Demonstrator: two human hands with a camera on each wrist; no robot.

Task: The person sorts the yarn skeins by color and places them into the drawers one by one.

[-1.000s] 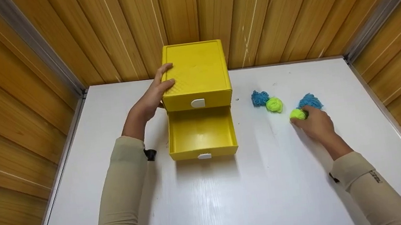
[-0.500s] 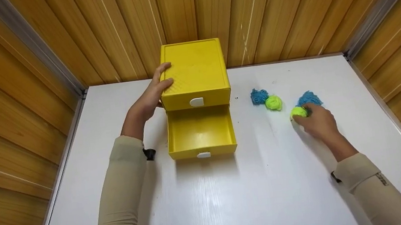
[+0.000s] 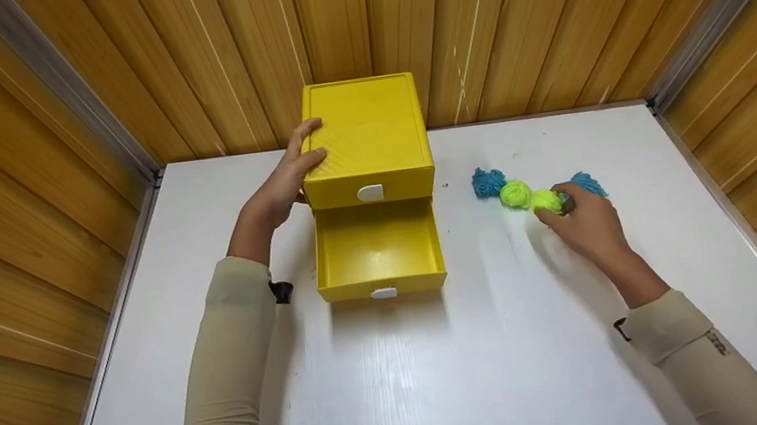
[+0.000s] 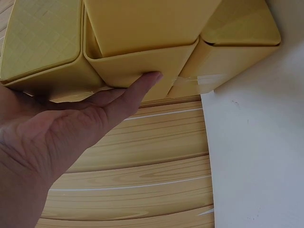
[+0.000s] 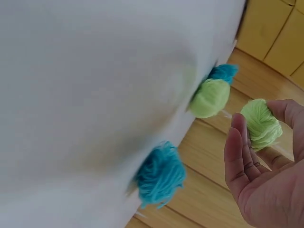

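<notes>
A yellow drawer unit (image 3: 366, 125) stands at the back of the white table. Below its closed top drawer, a lower drawer (image 3: 379, 248) is pulled out, and its visible inside holds nothing. My left hand (image 3: 281, 181) rests against the unit's left side, with two digits on the top edge; the left wrist view shows a finger (image 4: 135, 95) lying straight along the side. My right hand (image 3: 593, 223) pinches a lime-green yarn ball (image 5: 260, 124) between thumb and fingers, off the table. Another lime-green yarn ball (image 3: 515, 195) lies to the left of it, touching a blue yarn ball (image 3: 488, 182).
Behind my right hand lies a second blue yarn ball (image 3: 588, 184), partly hidden in the head view. Wood-patterned walls (image 3: 500, 27) enclose the table (image 3: 398, 381) at the back and both sides.
My right hand has lifted the lime-green yarn ball and carried it leftward, away from the right-hand blue yarn ball. The left hand and the drawer unit stay where they were.
</notes>
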